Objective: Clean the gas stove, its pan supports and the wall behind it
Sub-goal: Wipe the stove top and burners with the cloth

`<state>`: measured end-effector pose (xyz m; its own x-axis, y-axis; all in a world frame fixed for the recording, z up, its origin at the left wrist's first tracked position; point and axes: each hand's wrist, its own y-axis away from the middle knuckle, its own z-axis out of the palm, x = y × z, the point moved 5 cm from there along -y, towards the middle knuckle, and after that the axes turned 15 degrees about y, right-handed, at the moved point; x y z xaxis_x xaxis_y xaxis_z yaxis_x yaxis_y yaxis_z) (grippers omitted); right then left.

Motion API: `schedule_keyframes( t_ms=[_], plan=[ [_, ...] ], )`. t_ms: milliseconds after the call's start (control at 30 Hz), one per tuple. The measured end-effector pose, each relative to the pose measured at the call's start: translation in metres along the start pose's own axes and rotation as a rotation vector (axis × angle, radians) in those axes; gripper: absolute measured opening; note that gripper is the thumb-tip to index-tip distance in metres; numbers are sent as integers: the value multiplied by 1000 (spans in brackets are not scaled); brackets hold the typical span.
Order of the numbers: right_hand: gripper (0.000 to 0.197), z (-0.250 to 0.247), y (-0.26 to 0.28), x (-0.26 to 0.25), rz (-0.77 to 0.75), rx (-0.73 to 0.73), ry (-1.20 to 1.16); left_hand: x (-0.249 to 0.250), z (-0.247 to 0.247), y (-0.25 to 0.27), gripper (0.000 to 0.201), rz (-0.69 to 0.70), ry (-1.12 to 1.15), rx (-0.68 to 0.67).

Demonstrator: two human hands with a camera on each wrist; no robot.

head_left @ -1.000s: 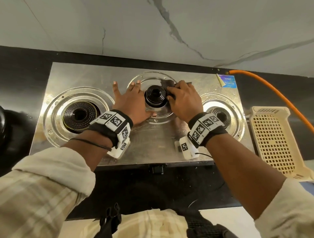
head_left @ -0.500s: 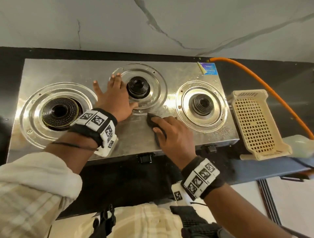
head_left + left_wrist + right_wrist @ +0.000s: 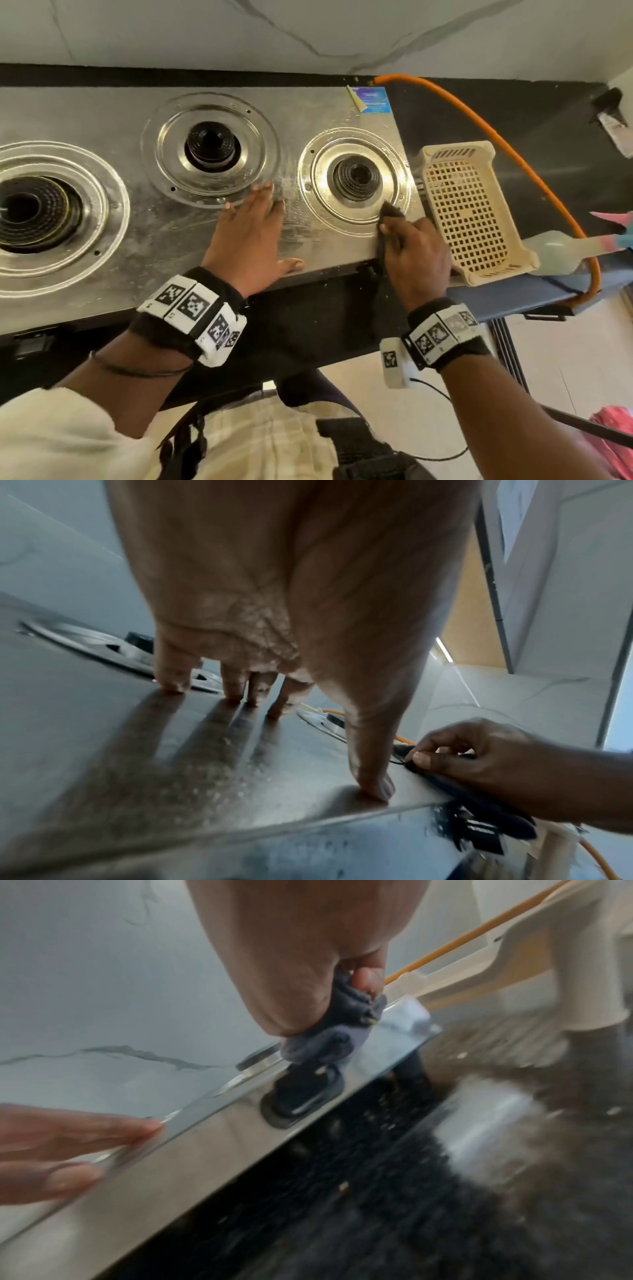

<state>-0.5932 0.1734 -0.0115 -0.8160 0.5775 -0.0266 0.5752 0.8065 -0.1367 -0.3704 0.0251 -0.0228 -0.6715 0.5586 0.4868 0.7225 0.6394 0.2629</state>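
Note:
A steel three-burner gas stove lies on a black counter, its pan supports off. My left hand rests flat, fingers spread, on the steel between the middle burner and the right burner. My right hand grips a dark cloth and presses it on the front right rim of the right burner's ring, near the stove's front edge. In the right wrist view the cloth sits bunched under the fingers above a black knob. The marbled white wall rises behind.
A cream perforated basket lies right beside the stove's right edge. An orange gas hose curves behind and around it. A pale plastic bottle lies at the counter's right end. The large left burner is at far left.
My right hand carried the cloth from the middle burner down to the front of the stove, then right to the right burner's ring. My left hand slid right, off the middle burner's ring.

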Motion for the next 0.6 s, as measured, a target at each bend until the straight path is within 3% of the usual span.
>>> schedule_keyframes(
  t_ms=[133, 267, 367, 533, 600],
  plan=[
    [18, 3, 25, -77, -207, -14, -97, 2, 0, -1, 114, -20, 72, 21],
    [32, 12, 35, -123, -383, -29, -161, -3, -4, -3, 102, 12, 213, 49],
    [19, 12, 24, -92, -380, -27, -141, -4, -3, -3, 120, -18, 198, 38],
    [20, 9, -11, 32, -100, -9, -15, 7, 2, -3, 129, -111, 171, 66],
    [18, 7, -20, 53, -33, -26, 17, 11, 3, -3, 129, -137, 171, 79]
  ],
)
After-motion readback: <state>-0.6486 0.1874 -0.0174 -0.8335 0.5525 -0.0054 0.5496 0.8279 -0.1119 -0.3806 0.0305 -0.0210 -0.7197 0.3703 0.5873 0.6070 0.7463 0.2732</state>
